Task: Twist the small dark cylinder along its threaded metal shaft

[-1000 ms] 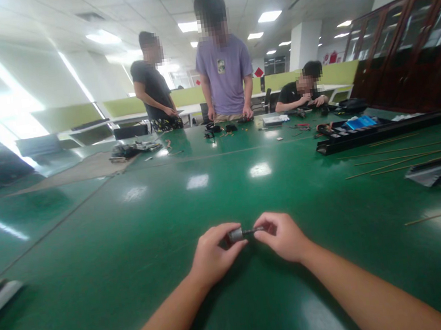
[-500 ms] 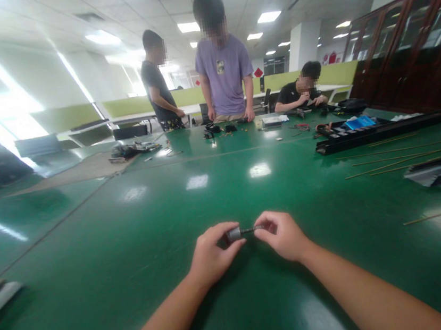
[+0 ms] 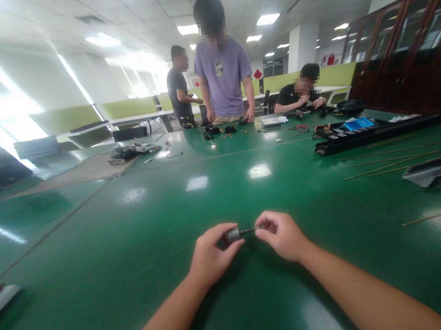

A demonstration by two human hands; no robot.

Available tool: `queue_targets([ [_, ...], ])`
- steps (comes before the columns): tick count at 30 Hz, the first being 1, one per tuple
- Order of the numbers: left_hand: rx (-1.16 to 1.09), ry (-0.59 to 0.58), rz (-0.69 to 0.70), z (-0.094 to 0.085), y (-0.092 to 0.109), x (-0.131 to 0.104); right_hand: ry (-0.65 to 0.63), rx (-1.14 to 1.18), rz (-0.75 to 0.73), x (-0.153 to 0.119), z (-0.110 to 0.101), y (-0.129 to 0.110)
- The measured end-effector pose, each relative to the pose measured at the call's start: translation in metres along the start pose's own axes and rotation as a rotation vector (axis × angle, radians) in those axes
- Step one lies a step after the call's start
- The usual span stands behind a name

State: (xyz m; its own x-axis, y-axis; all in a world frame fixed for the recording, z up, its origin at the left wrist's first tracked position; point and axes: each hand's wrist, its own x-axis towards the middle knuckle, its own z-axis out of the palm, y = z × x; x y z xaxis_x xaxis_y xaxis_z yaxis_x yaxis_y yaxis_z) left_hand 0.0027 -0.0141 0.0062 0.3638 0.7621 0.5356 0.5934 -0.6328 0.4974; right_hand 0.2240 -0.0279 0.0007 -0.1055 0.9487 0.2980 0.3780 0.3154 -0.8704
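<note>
**Two hands on a small part, much of it covered**

The left hand (image 3: 210,254) pinches a small grey cylinder (image 3: 233,234) between thumb and fingers. A thin dark shaft (image 3: 248,231) runs from it to the right hand (image 3: 281,235), whose fingertips close over the far end, hiding it. Both hands hover just above the green table (image 3: 133,240), near its front edge. What the part is cannot be told; it is small and blurred. At the far end stand two people and one sits, hands among dark clutter too distant to name. A black tray (image 3: 381,132) and thin rods (image 3: 404,156) lie to the right, partly cut off.
</note>
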Motion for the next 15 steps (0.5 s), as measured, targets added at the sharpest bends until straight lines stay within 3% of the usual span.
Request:
queue_targets([
  [15,0.010,0.034,0.039,-0.0063,-0.0064,0.0010,0.039,0.027,0.027,0.0016,0.0053,-0.0035],
])
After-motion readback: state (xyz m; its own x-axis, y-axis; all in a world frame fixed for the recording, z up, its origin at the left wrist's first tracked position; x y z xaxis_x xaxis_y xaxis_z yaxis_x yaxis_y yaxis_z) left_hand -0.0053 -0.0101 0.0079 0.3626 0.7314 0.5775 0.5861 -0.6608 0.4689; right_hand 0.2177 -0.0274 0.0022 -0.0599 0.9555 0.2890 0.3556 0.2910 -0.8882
